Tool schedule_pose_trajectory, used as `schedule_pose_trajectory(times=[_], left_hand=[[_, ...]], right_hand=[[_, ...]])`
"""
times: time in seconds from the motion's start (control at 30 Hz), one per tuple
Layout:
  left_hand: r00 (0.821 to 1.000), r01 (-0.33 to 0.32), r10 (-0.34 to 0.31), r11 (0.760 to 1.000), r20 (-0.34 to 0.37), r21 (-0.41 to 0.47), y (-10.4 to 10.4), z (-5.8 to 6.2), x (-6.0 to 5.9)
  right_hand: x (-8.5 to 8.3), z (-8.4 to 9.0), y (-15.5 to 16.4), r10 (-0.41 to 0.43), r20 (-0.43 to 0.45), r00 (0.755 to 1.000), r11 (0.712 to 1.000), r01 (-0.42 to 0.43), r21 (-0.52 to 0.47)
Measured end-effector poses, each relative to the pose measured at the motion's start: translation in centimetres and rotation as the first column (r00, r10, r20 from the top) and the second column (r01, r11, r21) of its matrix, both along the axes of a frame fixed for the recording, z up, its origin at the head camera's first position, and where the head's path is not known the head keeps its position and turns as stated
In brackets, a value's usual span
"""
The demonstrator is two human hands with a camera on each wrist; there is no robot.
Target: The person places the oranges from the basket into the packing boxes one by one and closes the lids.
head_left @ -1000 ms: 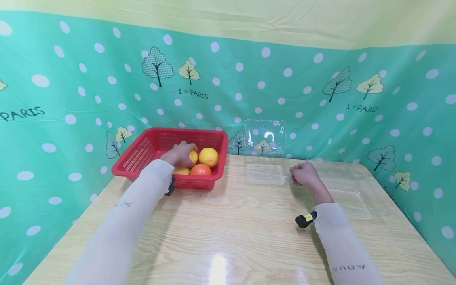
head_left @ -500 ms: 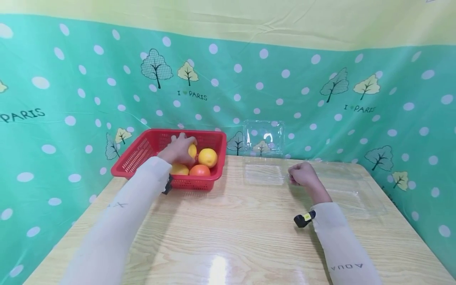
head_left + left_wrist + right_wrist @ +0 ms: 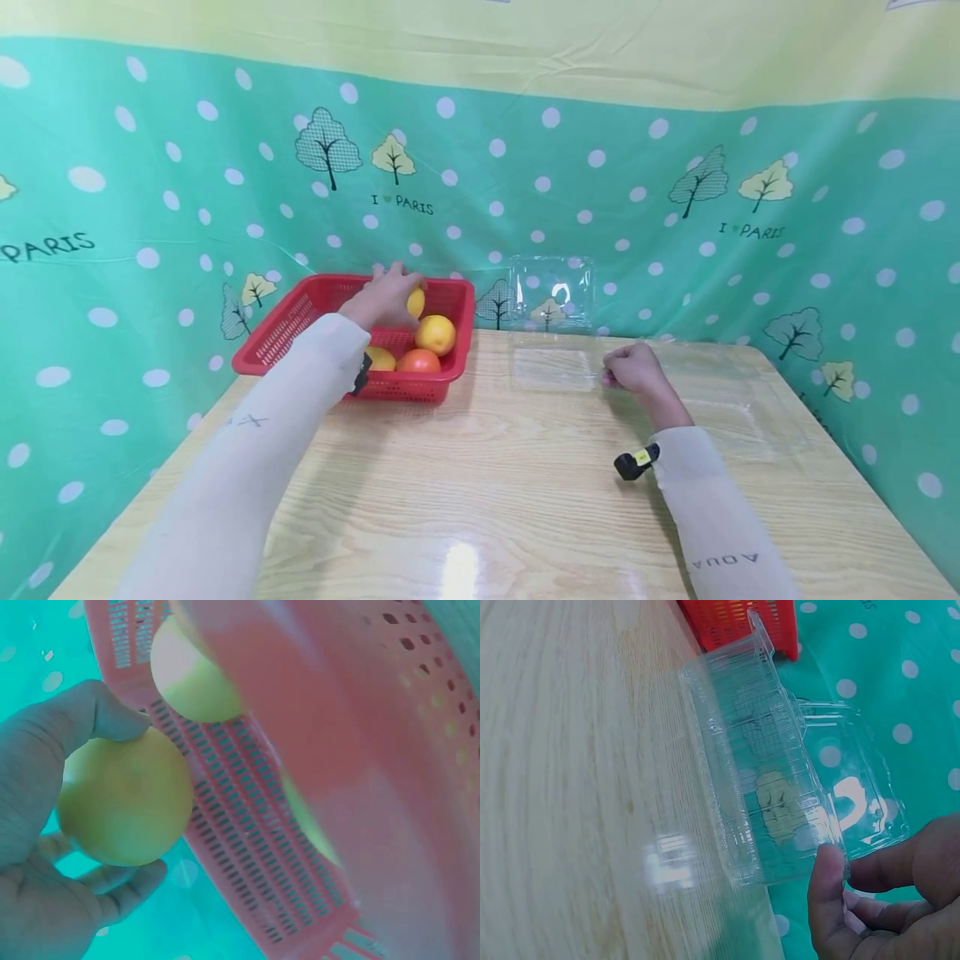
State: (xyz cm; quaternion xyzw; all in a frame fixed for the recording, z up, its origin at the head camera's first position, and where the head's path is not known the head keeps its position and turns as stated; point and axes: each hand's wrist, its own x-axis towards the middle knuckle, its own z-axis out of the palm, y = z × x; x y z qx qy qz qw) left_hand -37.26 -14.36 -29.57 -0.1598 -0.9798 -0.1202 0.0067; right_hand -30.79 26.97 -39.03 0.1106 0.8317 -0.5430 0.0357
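My left hand [image 3: 387, 300] holds a round yellow fruit [image 3: 126, 796] between thumb and fingertips. In the head view that hand is over the back part of the red plastic basket [image 3: 408, 388], with the fruit about level with the far rim. Beneath it in the basket sit another yellow fruit [image 3: 436, 335], a reddish-orange fruit [image 3: 418, 361] and a partly hidden yellow one [image 3: 381, 358]. My right hand [image 3: 633, 367] pinches the rim of a clear plastic clamshell box [image 3: 754, 765] between thumb and fingers. The box's lid [image 3: 553, 287] stands raised at the back.
More clear plastic packaging [image 3: 738, 417] lies on the wooden table [image 3: 487, 483], right of and behind my right forearm. A green dotted curtain [image 3: 450, 183] hangs along the table's back and sides. The basket stands at the back left, left of the clamshell box.
My left hand has lifted the yellow fruit up from among the others and shifted it slightly right. The right hand keeps its pinch on the box, nearly still. The head view tilts slightly.
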Motion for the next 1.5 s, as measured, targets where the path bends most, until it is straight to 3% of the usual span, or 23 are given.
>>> schedule_pose_trajectory(times=[0.13,0.5,0.7,1.2,1.5], left_hand=[[1.0,0.023,-0.022,1.0,-0.011,0.004,1.0,0.3,-0.2],[0.987,0.117,-0.109,0.991,-0.12,0.06,4.5,0.6,-0.6],[0.983,0.142,-0.136,0.989,-0.126,0.046,6.8,0.3,-0.4],[0.976,0.194,-0.189,0.98,-0.106,0.044,11.9,-1.1,0.4],[0.974,0.214,-0.211,0.976,-0.081,0.032,14.5,-3.1,0.6]], right_hand=[[0.0,-0.1,-0.1,-0.017,0.002,1.0,0.999,0.017,-0.034],[0.0,-0.2,-0.3,-0.034,0.005,0.999,0.997,0.035,-0.07],[0.1,-0.1,-0.4,-0.036,0.01,0.999,0.996,0.036,-0.082],[0.0,-0.1,-0.7,-0.067,0.016,0.998,0.992,0.068,-0.102],[0.0,0.0,-0.7,-0.066,0.026,0.998,0.994,0.068,-0.087]])
